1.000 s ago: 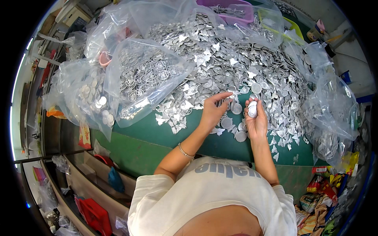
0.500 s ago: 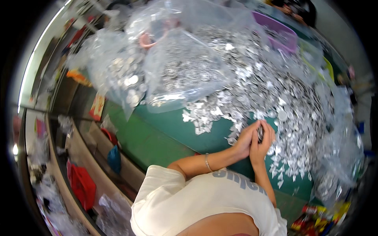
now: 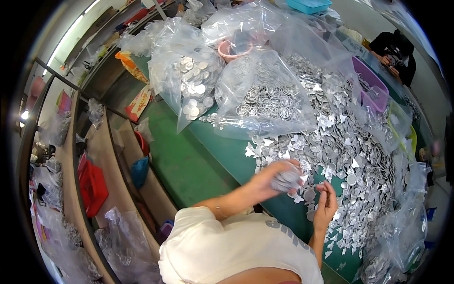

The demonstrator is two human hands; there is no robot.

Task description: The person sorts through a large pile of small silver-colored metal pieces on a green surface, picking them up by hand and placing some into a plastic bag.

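My left hand (image 3: pixel 266 183) is closed around a stack of flat silver metal pieces (image 3: pixel 285 180), blurred by motion, above the near edge of the heap. My right hand (image 3: pixel 325 206) is raised beside the heap, apart from the left, with its fingers half curled and no piece clearly visible in them. Around both hands spreads a large heap of small flat silver metal pieces (image 3: pixel 366 175), many of irregular shape, some round. A few round discs (image 3: pixel 309 195) lie between my hands on the green tabletop (image 3: pixel 283 208).
Clear plastic bags of round silver pieces (image 3: pixel 269 102) and plain discs (image 3: pixel 191 85) stand at the back. Behind them is a pink bowl (image 3: pixel 228 56). A purple basket (image 3: pixel 371 80) sits far right, near another person (image 3: pixel 395 54). Shelves with a red bin (image 3: pixel 92 187) are at left.
My hands, earlier together around a stack of metal pieces, have come apart. The left has moved left with the stack; the right stays beside the heap. The view has shifted.
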